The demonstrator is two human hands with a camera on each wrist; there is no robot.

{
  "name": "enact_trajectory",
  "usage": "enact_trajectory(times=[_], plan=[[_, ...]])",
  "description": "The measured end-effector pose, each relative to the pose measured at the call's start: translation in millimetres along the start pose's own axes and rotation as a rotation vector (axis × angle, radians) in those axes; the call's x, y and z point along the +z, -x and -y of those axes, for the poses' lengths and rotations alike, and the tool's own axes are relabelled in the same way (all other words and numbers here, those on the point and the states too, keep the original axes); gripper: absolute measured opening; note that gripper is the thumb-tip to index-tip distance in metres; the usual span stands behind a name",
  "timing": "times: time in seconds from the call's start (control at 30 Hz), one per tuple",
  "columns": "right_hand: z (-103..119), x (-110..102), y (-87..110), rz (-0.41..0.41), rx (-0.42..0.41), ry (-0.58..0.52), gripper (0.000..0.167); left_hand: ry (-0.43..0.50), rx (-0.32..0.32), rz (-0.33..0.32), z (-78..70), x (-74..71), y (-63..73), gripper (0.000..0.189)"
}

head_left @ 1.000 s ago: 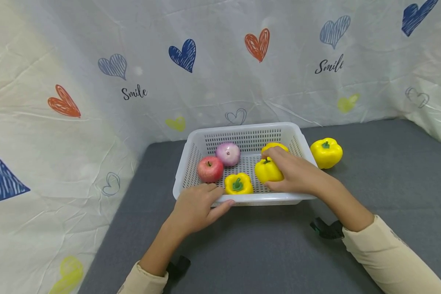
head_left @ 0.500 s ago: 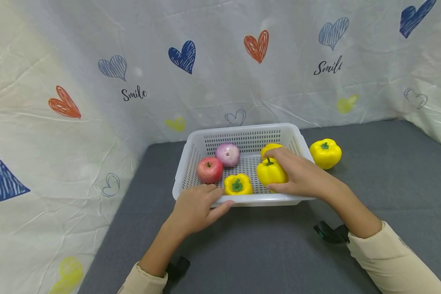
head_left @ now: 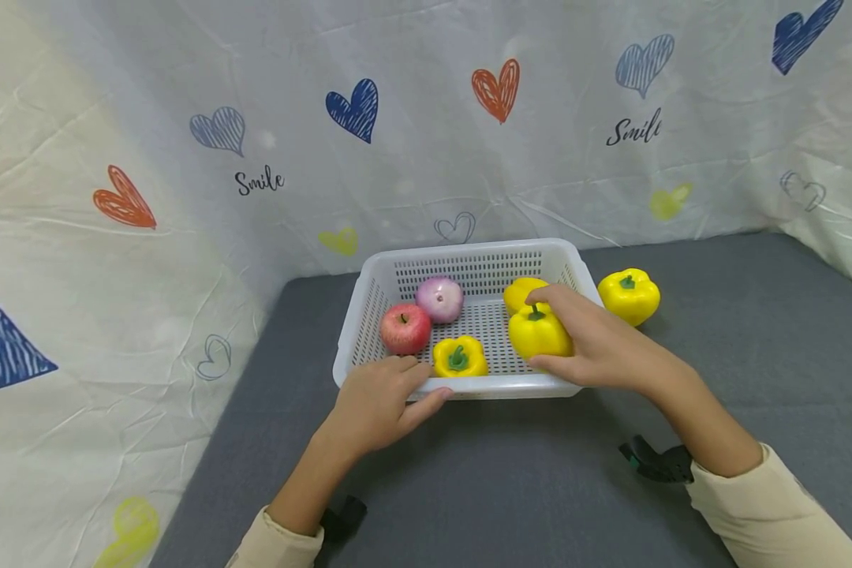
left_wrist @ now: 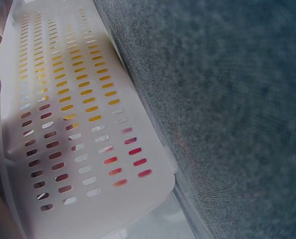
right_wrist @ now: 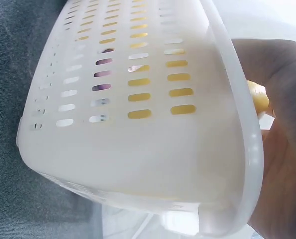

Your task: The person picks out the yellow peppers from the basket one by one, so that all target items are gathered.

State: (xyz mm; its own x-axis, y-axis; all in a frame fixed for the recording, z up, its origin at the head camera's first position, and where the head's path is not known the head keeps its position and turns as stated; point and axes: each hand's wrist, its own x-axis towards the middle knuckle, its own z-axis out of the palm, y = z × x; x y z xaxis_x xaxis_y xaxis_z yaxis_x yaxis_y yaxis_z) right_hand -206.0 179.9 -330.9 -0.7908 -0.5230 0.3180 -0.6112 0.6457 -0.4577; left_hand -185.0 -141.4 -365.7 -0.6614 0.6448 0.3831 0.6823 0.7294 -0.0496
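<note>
A white slotted plastic basket (head_left: 511,385) stands on the grey cloth. My left hand (head_left: 379,406) grips its front rim near the left corner, fingers over the edge and thumb in front. At the basket's right end, my right hand (head_left: 610,339) holds a yellow bell pepper (head_left: 537,333) by its side, stem up. Another yellow pepper (head_left: 521,292) lies behind it, partly hidden. Also inside are a third yellow pepper (head_left: 460,356), a red apple (head_left: 405,328) and a purple onion (head_left: 439,299). In the right wrist view the basket wall (right_wrist: 177,149) hides most of the held pepper (right_wrist: 258,97).
One more yellow pepper (head_left: 628,297) sits on the cloth just right of the basket. Behind the table hangs a white sheet (head_left: 412,166) printed with hearts and the word Smile. The grey cloth (head_left: 497,481) stretches in front of the basket.
My right hand has shifted right with the pepper, uncovering more of the pepper behind it. My left hand stays on the rim.
</note>
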Motion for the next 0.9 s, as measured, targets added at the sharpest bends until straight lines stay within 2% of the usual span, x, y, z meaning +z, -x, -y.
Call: enact_trajectory(times=[0.27,0.53,0.9], plan=[[1,-7,6.7,-0.017,0.008,0.002,0.067,0.002,-0.004,0.002,-0.3,-0.2,0.4,0.034],[-2,-13,11.3,-0.048,0.012,-0.011,0.070,0.003,0.002,-0.003,-0.8,-1.0,-0.3,0.033],[-4,-17,12.2,-0.059,0.064,-0.032,0.072,0.010,0.034,-0.052,1.1,1.9,0.4,0.031]])
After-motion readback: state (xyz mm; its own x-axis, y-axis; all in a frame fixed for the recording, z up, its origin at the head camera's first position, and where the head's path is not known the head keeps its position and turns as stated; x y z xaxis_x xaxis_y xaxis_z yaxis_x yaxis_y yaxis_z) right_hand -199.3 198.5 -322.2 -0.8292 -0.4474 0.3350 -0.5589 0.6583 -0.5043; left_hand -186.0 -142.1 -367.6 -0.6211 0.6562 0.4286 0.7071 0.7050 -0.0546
